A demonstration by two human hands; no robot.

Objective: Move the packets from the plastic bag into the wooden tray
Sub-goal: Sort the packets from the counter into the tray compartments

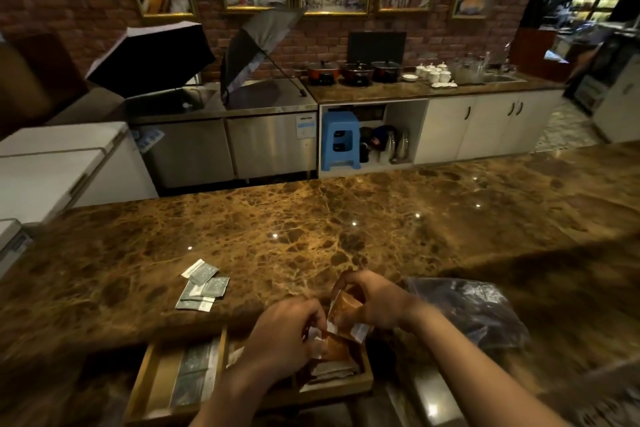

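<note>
A wooden tray [149,378] with compartments sits below the counter's front edge. Its left compartment holds green packets [195,373]; its right compartment holds orange-brown packets [329,369]. My left hand [280,336] is over the right compartment, fingers pinched on an orange-brown packet [330,348]. My right hand [374,302] grips another orange-brown packet [346,315] just above the tray. The clear plastic bag [471,312] lies crumpled on the counter to the right of my right hand.
Several loose green packets [202,286] lie on the brown marble counter [346,225], left of my hands. Beyond the counter stand steel cabinets, a blue stool [339,139], white cupboards and a back counter with pots and cups.
</note>
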